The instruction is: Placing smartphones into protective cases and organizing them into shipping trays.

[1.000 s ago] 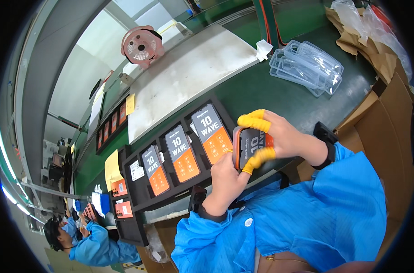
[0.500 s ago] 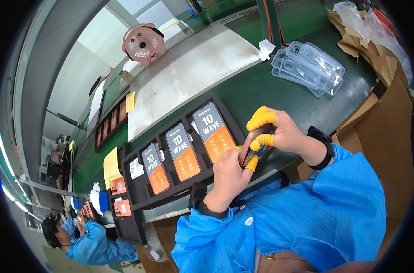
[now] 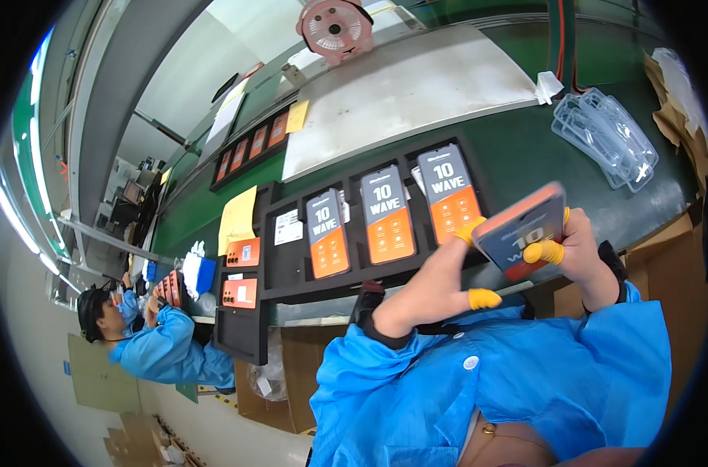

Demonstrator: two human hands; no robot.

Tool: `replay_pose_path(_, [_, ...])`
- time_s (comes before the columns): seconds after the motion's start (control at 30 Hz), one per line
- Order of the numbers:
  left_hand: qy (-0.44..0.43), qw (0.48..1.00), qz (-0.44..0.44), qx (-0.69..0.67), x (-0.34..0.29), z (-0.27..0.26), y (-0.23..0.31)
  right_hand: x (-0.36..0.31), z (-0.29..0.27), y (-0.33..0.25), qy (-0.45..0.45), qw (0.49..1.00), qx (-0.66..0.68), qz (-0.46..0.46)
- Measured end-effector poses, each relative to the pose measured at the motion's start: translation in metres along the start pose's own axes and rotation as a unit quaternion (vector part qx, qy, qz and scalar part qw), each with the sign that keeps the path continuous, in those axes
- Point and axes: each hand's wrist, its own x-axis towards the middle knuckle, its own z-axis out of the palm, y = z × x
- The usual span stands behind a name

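In my right hand [image 3: 584, 249], a smartphone [image 3: 517, 229] with a grey and orange screen film is gripped, tilted, thumb across its front and other fingers behind. Beside it my left hand [image 3: 428, 294] has thumb and fingers spread apart; a fingertip lies at the phone's left edge, and whether it touches I cannot tell. Yellow finger cots cover fingertips on both hands. Just beyond the left hand, a black tray [image 3: 292, 276] bears three similar phones: a left phone [image 3: 327, 233], a middle phone [image 3: 388, 214] and a right phone [image 3: 450, 194].
Clear plastic trays [image 3: 607, 136] are stacked at the far right, near a cardboard box [image 3: 665, 268]. A white board [image 3: 416, 89] and a pink fan [image 3: 334, 29] stand at the back. Orange phones [image 3: 239, 293] lie in a tray at left. Beyond sits a co-worker [image 3: 155, 342] in blue.
The phone has turned so its printed front faces me. My left hand has let go and spread its fingers, while the right keeps hold. The whole view has shifted.
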Motion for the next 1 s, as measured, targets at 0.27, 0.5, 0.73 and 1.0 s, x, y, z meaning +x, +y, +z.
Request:
replay_pose_path(0.27, [0.191,0.963,-0.052,0.185,-0.042,-0.006,-0.005,0.033,0.091,0.013,0.056,0.978,0.141,-0.142])
replay_pose_path(0.5, [0.334,0.933,-0.094,-0.099,-0.131,-0.086,-0.013,0.059,0.132,0.024,-0.044,0.996,-0.009,-0.080])
replay_pose_path(0.73, [0.377,0.869,-0.289,-0.139,-0.193,-0.209,-0.061,0.063,0.112,0.036,0.030,0.998,-0.050,-0.029])
replay_pose_path(1.0, [0.224,0.682,-0.475,0.509,-0.185,-0.224,-0.053,0.071,0.124,0.039,0.028,0.995,-0.085,-0.035])
